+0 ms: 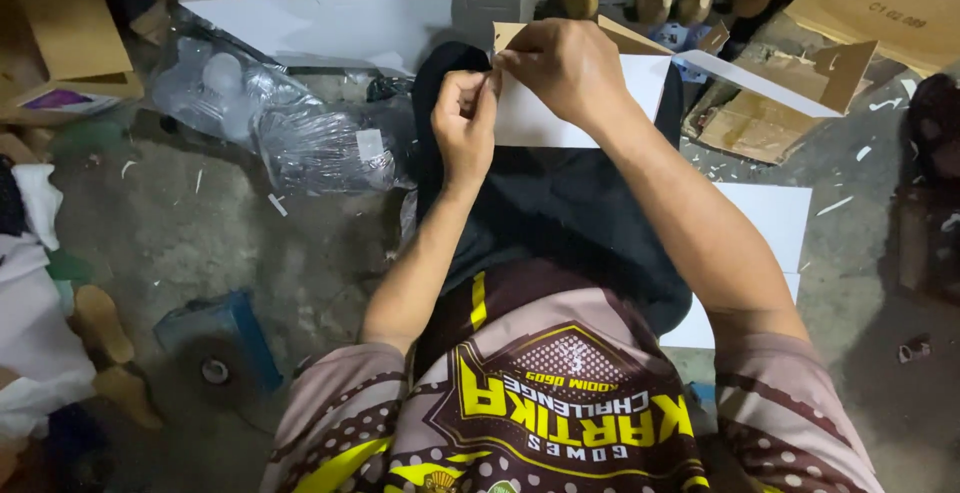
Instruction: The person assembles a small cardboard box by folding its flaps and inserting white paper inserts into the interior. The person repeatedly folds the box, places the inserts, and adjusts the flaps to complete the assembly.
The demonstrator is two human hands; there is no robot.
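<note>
**Both hands pinched at the edge of a white card sheet**

The person sits on the concrete floor (200,233) with a white card sheet (560,113) resting on the lap, over dark trousers (540,213). The left hand (465,123) and right hand (565,68) meet at the sheet's upper left edge — fingers of each closed together on that edge, seemingly to steady it close to the body. A flat stack of white sheets (770,223) lies just beside the right knee, within easy reach. Crumpled clear plastic bags (290,123) sit to the left, and a folded cardboard box (790,93) beyond.
</note>
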